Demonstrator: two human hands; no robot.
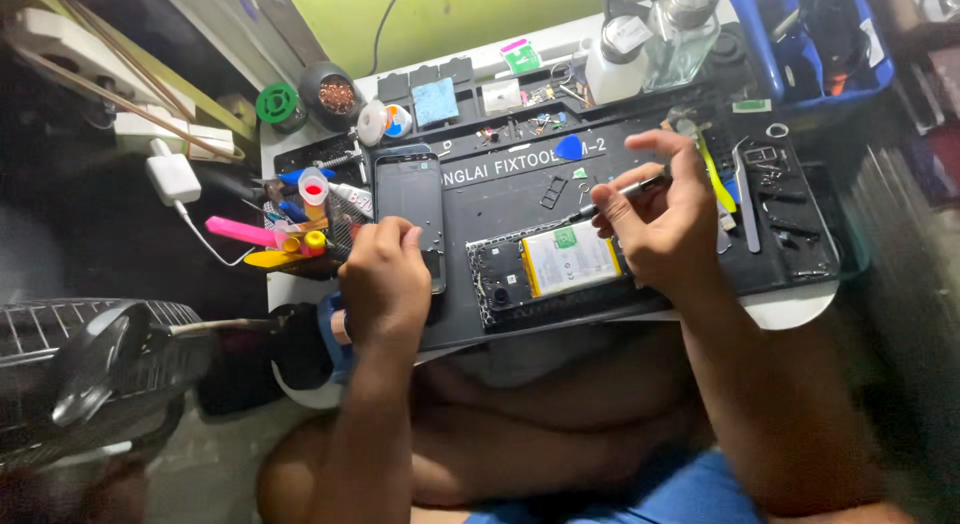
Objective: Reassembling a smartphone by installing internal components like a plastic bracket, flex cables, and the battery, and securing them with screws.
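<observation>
Right hand [655, 219]: fingers pinched around a slim metal screwdriver [625, 192], held like a pen, this grip closed on the shaft.
Screwdriver: its long axis slants down and to the left, the tip reaching toward the upper edge of the opened phone.
Opened phone [545, 269]: lies flat just below and left of the right hand, long axis running left to right, back cover off; a pale rectangular battery [568, 258] fills its right half, dark circuit parts fill the left.
Left hand [385, 279]: knuckles up, fingers curled loosely, resting on the lower end of a separate dark glass panel [408, 199]; whether it grasps anything cannot be told.
Nearer hand: the right hand is nearer to the opened phone; the left sits just beside the phone's left end.
Work mat [520, 179]: black, rubbery, with moulded compartments along its far edge, covering a white round-edged worktop [800, 306].
Surroundings: blue triangular pick [568, 147], clear bottles [680, 29], pink and yellow tools at left [270, 239], tweezers at right [745, 199].
</observation>
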